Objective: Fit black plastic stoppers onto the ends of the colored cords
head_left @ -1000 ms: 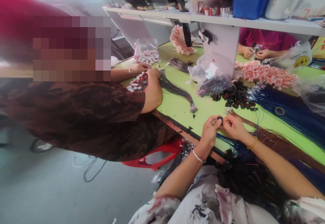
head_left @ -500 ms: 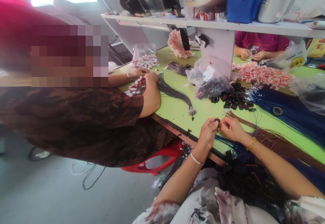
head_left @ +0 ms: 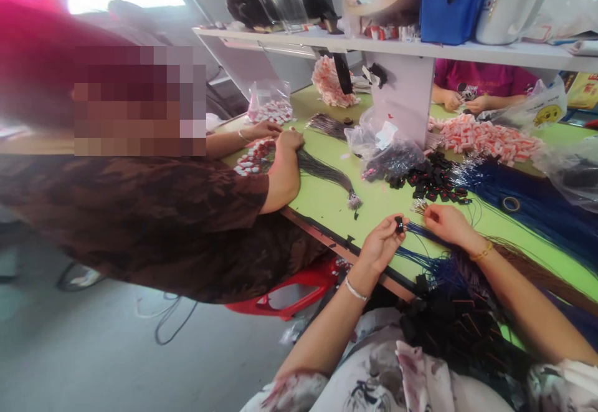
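My left hand (head_left: 379,242) pinches a small black plastic connector housing (head_left: 399,224) above the table's front edge. Thin blue wires (head_left: 423,230) run to the right from beside the housing. My right hand (head_left: 447,226) has its fingers closed at the metal-tipped ends of the brown wires (head_left: 530,263); whatever lies between the fingertips is hidden. Behind that hand are a pile of black connector housings (head_left: 436,178) and a thick bundle of blue wires (head_left: 509,203). Many black connector pieces (head_left: 458,331) with wires lie at my lap.
At the left a co-worker's hand (head_left: 289,139) rests by dark wires (head_left: 327,166) and white-red connectors. Another person's hands (head_left: 467,101) work across the table. A roll of tape (head_left: 511,204) lies on the blue wires. A shelf (head_left: 397,44) with a blue bin (head_left: 453,13) spans above.
My right hand has moved away from the connector housing, right and slightly up to the brown wire ends. My left hand still holds the housing, now more exposed.
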`<state>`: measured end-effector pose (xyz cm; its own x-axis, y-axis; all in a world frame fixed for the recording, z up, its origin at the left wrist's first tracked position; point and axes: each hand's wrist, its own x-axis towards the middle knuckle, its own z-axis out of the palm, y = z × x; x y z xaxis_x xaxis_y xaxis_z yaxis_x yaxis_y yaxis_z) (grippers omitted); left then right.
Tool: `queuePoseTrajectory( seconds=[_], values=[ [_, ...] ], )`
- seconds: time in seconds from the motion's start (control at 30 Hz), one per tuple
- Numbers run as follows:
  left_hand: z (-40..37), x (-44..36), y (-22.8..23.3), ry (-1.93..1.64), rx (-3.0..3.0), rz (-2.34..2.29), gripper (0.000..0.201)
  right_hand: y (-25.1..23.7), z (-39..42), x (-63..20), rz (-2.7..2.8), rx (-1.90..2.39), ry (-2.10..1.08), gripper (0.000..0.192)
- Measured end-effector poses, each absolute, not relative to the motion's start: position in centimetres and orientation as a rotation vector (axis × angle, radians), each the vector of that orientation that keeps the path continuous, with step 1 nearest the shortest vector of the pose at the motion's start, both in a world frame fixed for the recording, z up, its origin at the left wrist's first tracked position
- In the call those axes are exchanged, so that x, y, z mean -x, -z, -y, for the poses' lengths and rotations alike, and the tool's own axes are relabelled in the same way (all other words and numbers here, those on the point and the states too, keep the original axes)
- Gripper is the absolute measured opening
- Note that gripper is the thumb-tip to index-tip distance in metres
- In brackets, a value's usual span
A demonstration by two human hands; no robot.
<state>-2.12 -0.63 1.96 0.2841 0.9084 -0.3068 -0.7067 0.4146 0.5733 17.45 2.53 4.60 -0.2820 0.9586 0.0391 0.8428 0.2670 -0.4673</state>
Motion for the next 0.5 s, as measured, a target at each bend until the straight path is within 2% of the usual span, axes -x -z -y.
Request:
queuePoseTrajectory(
  seconds=[0.17,0.5],
  values=[
    [0.7,2.2,-1.4,-1.097,-0.365,-0.642,0.019,-4.3,-1.8,-16.5,2.491,1.916,-0.442,0.013],
    [0.8,3.1,-0.4,-1.12,-0.38,-0.698,0.018,-4.5,-1.5,-16.7,2.547,1.911,-0.346,0.018]
  ],
)
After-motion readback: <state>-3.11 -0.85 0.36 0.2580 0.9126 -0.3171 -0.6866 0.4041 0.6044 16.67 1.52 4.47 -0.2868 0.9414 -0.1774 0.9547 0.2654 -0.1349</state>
